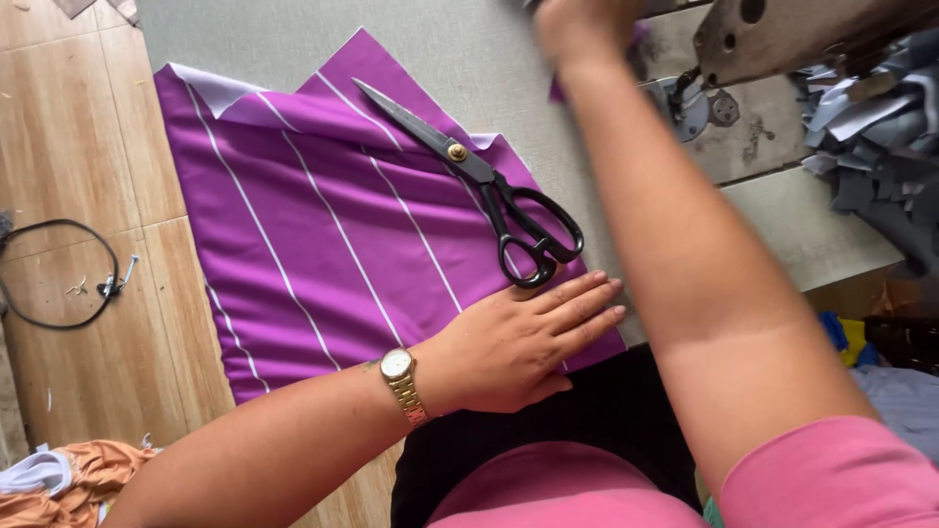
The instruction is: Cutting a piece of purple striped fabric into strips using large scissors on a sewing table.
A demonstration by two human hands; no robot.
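My left hand lies flat, fingers together, on the near edge of a purple fabric with thin white stripes spread over the grey table. A gold wristwatch sits on that wrist. Large black-handled scissors rest shut on the fabric just beyond my fingers. My right hand reaches far up to the top edge by the sewing machine; its fingers are cut off by the frame, with a bit of purple fabric beside them.
A pile of grey and blue cloth pieces lies at the right of the machine. A black cable loop lies on the wooden floor at left. Orange and white cloth sits bottom left.
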